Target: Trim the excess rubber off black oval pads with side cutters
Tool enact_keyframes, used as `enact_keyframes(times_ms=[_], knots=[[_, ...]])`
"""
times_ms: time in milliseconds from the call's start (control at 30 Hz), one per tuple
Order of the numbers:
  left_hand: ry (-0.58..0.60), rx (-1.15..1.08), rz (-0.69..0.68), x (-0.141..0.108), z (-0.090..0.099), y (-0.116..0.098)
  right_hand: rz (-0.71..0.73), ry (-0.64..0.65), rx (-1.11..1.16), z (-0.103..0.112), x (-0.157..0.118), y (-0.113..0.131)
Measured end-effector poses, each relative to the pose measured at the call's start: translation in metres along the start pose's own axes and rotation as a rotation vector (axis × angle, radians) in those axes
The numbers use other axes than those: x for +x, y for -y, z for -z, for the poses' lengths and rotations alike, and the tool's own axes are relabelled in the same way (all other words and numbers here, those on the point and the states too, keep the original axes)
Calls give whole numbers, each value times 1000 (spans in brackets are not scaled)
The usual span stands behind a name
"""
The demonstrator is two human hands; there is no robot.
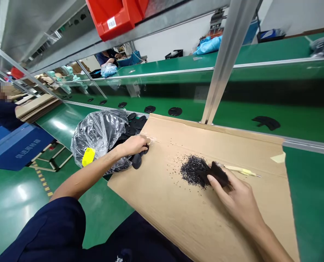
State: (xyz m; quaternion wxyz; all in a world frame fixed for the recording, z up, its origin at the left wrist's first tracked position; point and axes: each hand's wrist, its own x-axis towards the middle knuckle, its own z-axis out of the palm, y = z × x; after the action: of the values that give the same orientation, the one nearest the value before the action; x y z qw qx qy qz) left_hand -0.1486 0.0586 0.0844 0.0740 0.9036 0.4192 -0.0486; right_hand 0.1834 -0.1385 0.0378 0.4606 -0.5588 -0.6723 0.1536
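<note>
My right hand grips a dark, flat piece, its edge at a pile of tiny black bits on the cardboard sheet. Beside that hand lies a yellow-handled tool with a thin metal tip. My left hand is at the sheet's left edge, fingers bent together next to several black oval parts; what they hold, if anything, is too small to name. A clear plastic bag with a yellow label and dark contents lies behind my left forearm.
Behind a metal rail, black parts are spaced along a green belt. A metal post rises at the sheet's far edge. Overhead hangs a red bin. Blue crates and a person are at the left.
</note>
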Motion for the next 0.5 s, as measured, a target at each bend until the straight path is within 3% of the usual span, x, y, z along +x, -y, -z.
enact_keyframes(times_ms=[167, 267, 400, 500], knots=[[-59, -26, -15, 2, -2, -8, -81, 20, 62, -2, -2, -1], [-212, -183, -129, 0, 6, -23, -183, 23, 199, -3, -3, -1], [-506, -713, -413, 0, 1, -68, -365, 60, 480, -4, -2, 2], [-562, -936, -523, 3, -16, -112, -459, 131, 647, -4, -1, 7]])
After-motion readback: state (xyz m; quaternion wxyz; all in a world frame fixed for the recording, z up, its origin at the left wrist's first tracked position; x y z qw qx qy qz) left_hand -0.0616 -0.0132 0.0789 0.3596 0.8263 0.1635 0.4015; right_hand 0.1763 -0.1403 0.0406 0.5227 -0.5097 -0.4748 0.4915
